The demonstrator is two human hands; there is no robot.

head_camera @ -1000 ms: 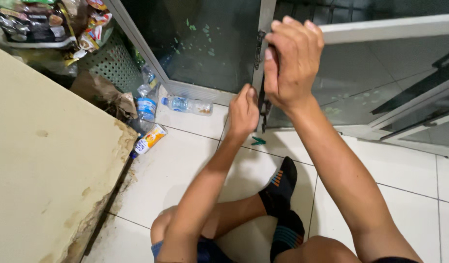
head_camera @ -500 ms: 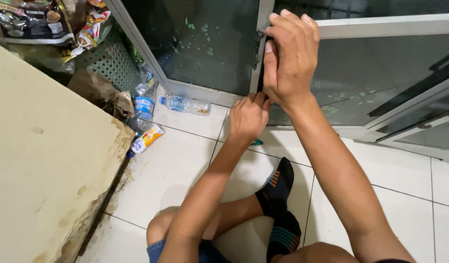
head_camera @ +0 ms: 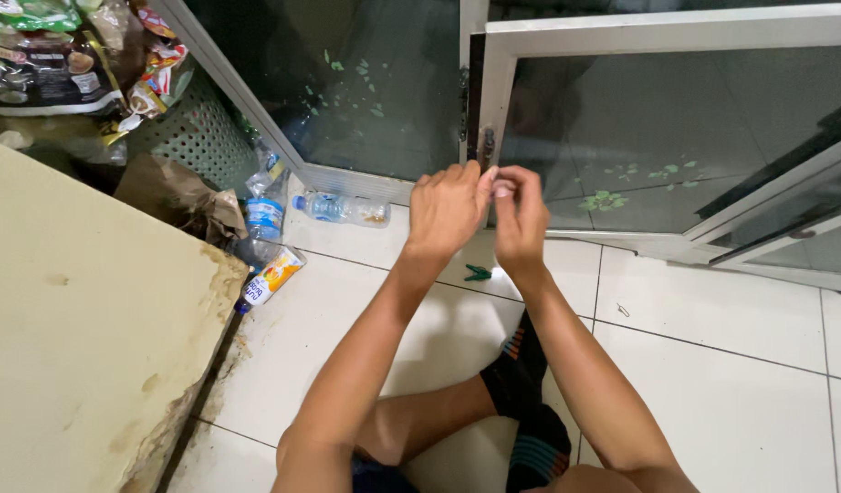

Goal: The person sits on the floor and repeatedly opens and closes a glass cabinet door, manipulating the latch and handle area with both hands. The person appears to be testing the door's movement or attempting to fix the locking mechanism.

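Seated on white tiled floor [head_camera: 731, 365], legs crossed, dark socks. Both hands raised in front of a glass door [head_camera: 658, 137] with a pale metal frame.

Left hand [head_camera: 446, 208]: fingers curled inward, knuckles up, fingertips pinched toward the right hand. Whether it has hold of anything is not visible; the fingertips are hidden behind the hand itself.

Right hand [head_camera: 521, 212]: fingers bent, thumb and forefinger closed together at the tips, touching the left hand's fingertips. Something very small may sit in the pinch, too small to tell.

Both sets of fingertips meet just below a dark hinge fitting [head_camera: 487, 146] on the door's frame edge. The hands are near the fitting but not on it.

Below the fingers, on the tile just beside the right wrist, lies a small green clip-like object [head_camera: 478, 272], apart from both hands.

Left of the left hand's fingers, well apart: a clear plastic bottle [head_camera: 340, 209] lying on its side against the base of the fixed glass panel [head_camera: 365, 91]. Further left, a second bottle with a blue label [head_camera: 263, 217] stands upright, and an orange-and-white carton [head_camera: 271, 277] lies flat on the tile. Beyond those, a green perforated basket [head_camera: 201, 137] heaped with crumpled wrappers.

Far left of the fingers: a cream-coloured slab [head_camera: 83, 329], its edge stained and crumbling.
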